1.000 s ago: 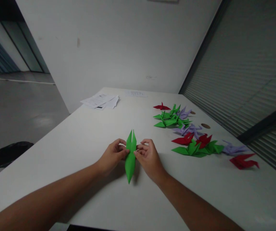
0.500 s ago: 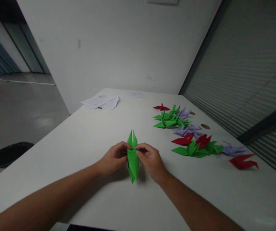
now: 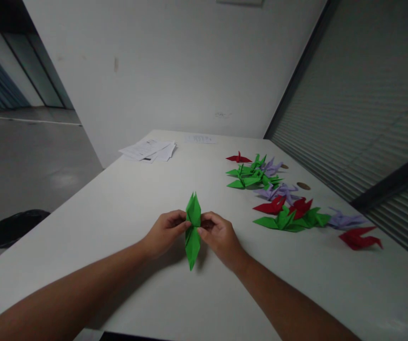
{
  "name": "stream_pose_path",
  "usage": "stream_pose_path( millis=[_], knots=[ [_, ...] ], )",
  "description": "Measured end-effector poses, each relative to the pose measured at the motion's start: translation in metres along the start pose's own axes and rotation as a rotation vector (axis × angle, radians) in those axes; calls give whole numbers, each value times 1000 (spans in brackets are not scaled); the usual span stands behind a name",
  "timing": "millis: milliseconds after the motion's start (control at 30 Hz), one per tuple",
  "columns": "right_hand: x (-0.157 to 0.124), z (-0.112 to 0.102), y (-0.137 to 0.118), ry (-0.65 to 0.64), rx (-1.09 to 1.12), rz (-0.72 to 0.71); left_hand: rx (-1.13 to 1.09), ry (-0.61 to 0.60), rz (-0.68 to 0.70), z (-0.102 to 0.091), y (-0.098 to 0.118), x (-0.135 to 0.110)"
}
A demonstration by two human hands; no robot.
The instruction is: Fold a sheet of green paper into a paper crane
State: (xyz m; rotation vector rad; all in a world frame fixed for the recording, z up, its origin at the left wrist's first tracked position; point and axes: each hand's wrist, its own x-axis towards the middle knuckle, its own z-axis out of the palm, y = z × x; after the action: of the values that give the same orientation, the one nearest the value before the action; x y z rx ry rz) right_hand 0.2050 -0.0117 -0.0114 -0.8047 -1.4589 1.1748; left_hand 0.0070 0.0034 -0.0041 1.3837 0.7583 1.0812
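A long, narrow folded piece of green paper (image 3: 193,232) stands upright over the white table (image 3: 125,213), pointed at both ends. My left hand (image 3: 166,232) pinches its middle from the left side. My right hand (image 3: 220,237) pinches the same spot from the right, fingers curled. Both hands rest low on the table near its middle.
To the right lie several finished paper cranes in green (image 3: 251,176), red (image 3: 360,237) and lilac (image 3: 282,190). A stack of white printed sheets (image 3: 149,149) sits at the far left of the table. A black bag (image 3: 12,226) lies on the floor to the left.
The two separate tips at the top of the green paper have come together into one point. My hands stayed pinched at its middle and hardly shifted.
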Motion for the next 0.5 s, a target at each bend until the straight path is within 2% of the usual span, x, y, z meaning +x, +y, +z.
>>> stream_pose_path(
  millis=[133, 233, 500],
  knots=[
    [1, 1, 6, 57, -26, 22, -71, 0, 44, 3, -2, 0],
    [2, 1, 11, 87, -44, 23, -135, 11, 27, 4, -2, 0],
    [2, 2, 9, 151, -27, 11, -97, 25, 60, 2, -2, 0]
  ],
)
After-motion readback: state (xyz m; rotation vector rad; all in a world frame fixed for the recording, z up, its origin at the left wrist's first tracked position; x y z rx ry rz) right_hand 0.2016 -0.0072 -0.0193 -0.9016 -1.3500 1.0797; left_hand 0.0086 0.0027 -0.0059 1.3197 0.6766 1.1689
